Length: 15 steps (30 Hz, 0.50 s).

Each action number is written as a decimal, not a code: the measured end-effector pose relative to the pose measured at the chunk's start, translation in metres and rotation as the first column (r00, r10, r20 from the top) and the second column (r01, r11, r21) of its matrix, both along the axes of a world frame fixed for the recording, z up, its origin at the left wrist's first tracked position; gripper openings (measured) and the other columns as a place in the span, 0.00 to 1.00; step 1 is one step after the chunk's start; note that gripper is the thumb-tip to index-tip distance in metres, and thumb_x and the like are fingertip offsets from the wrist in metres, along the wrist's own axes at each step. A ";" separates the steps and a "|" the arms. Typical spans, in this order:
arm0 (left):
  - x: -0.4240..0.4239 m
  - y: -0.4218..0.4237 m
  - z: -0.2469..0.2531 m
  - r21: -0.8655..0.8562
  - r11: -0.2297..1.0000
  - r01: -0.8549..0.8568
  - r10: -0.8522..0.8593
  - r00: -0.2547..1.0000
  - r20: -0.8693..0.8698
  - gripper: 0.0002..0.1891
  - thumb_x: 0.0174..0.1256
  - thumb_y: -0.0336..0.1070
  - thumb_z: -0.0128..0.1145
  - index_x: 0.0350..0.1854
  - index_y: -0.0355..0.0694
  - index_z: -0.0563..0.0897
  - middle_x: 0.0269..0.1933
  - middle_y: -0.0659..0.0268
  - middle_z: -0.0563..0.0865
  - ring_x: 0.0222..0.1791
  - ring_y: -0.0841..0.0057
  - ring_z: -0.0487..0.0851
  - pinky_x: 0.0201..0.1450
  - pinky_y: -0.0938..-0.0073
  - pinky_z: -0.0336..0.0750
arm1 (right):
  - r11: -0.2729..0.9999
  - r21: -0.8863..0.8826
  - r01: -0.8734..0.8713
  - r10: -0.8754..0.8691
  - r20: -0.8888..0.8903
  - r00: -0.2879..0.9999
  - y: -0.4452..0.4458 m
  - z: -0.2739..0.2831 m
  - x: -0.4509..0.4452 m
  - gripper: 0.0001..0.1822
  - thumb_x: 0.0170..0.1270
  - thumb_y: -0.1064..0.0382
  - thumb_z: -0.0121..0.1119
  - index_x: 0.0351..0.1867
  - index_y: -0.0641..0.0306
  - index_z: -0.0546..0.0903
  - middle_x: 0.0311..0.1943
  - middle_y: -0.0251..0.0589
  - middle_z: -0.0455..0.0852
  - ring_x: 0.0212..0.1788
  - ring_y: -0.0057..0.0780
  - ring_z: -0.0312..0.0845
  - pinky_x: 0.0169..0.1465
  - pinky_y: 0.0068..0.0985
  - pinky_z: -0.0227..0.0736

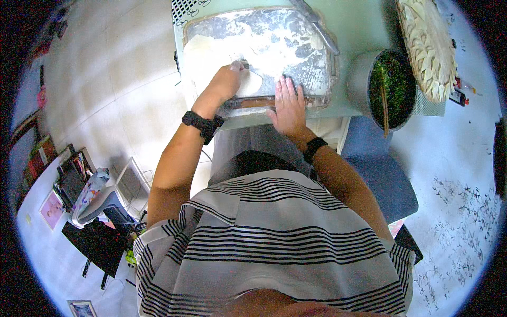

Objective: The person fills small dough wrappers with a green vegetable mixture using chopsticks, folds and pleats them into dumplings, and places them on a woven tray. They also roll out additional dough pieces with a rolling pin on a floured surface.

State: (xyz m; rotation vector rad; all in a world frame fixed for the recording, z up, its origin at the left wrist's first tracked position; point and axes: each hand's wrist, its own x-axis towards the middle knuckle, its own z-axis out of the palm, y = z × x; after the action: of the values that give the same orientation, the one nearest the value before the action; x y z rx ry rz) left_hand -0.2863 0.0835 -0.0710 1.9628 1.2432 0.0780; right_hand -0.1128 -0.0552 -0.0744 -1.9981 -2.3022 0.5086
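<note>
A flour-dusted board [295, 51] lies on the pale green tabletop before me, with a rolled-out dough sheet [202, 49] over its left part. My left hand [226, 82] is curled over the dough, its fingers closed on a small object, too blurred and covered to name. Beside those fingers shows a rounded edge of dough [251, 84]. My right hand [289, 99] rests flat, fingers spread, across the board's near edge, apart from the dough sheet. Brown wood [253, 103] shows along that near edge between my hands.
A long grey knife-like tool [323, 35] lies over the board's upper right. To the right stands a deep pot [358, 85] of chopped green filling [390, 77] with chopsticks [384, 107]. Beyond it is a tray of dumplings [431, 51]. A blue chair [376, 186] is at my right.
</note>
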 end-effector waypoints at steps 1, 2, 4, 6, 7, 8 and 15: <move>0.000 -0.001 0.005 -0.002 1.000 0.009 -0.009 1.000 -0.001 0.13 0.64 0.37 0.45 0.40 0.32 0.77 0.33 0.47 0.83 0.36 0.54 0.82 0.39 0.58 0.75 | 0.999 0.040 0.020 -0.020 0.008 1.000 0.006 0.000 0.000 0.43 0.59 0.47 0.54 0.66 0.77 0.54 0.70 0.57 0.50 0.72 0.47 0.42 0.71 0.47 0.37; 0.001 -0.003 0.005 0.041 0.999 0.025 -0.024 0.999 -0.031 0.12 0.64 0.36 0.45 0.40 0.33 0.78 0.34 0.48 0.83 0.36 0.54 0.82 0.40 0.59 0.75 | 0.996 0.079 0.040 -0.041 0.015 0.999 0.021 -0.001 0.002 0.43 0.59 0.47 0.54 0.66 0.77 0.53 0.70 0.56 0.50 0.72 0.47 0.42 0.71 0.46 0.36; 0.004 -0.006 0.002 0.128 0.990 0.066 -0.053 0.994 -0.095 0.11 0.63 0.34 0.47 0.39 0.35 0.79 0.35 0.48 0.83 0.37 0.53 0.82 0.40 0.61 0.76 | 0.983 0.159 0.087 -0.095 0.046 0.994 0.056 -0.005 0.006 0.43 0.60 0.46 0.53 0.66 0.77 0.53 0.70 0.56 0.48 0.73 0.46 0.40 0.71 0.45 0.35; 0.006 -0.004 -0.007 0.199 0.972 0.126 -0.081 0.973 -0.218 0.11 0.62 0.36 0.47 0.39 0.35 0.80 0.36 0.49 0.83 0.36 0.54 0.83 0.40 0.61 0.76 | 0.960 0.230 0.158 -0.176 0.058 0.983 0.077 -0.011 0.005 0.43 0.58 0.44 0.53 0.65 0.76 0.56 0.69 0.57 0.51 0.72 0.47 0.42 0.71 0.47 0.35; 0.006 -0.004 -0.010 0.230 0.960 0.159 -0.091 0.956 -0.279 0.12 0.62 0.36 0.47 0.39 0.36 0.80 0.36 0.50 0.84 0.36 0.55 0.83 0.40 0.61 0.76 | 0.945 0.265 0.193 -0.217 0.061 0.974 0.080 -0.012 0.004 0.43 0.58 0.43 0.53 0.65 0.76 0.58 0.69 0.57 0.52 0.72 0.48 0.43 0.70 0.48 0.36; 0.004 -0.006 -0.012 0.224 0.962 0.158 -0.095 0.959 -0.267 0.11 0.60 0.35 0.48 0.40 0.36 0.80 0.36 0.50 0.83 0.36 0.56 0.83 0.40 0.60 0.76 | 0.950 0.255 0.179 -0.201 0.063 0.977 0.073 -0.011 0.004 0.43 0.57 0.44 0.53 0.64 0.77 0.58 0.69 0.57 0.52 0.72 0.48 0.43 0.70 0.48 0.36; -0.019 -0.002 0.018 0.577 0.784 0.228 0.125 0.853 -0.507 0.18 0.50 0.29 0.57 0.47 0.37 0.78 0.42 0.59 0.81 0.45 0.63 0.78 0.39 0.65 0.75 | 0.992 0.009 -0.125 0.126 -0.059 0.990 -0.018 -0.004 0.012 0.42 0.58 0.46 0.56 0.67 0.71 0.56 0.70 0.52 0.52 0.72 0.43 0.42 0.71 0.44 0.36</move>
State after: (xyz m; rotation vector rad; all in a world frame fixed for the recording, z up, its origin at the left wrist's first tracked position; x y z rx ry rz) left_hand -0.3048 0.0818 -0.0533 2.7258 1.6587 -0.1021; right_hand -0.1007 -0.0730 -0.0788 -1.8180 -2.4009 0.5605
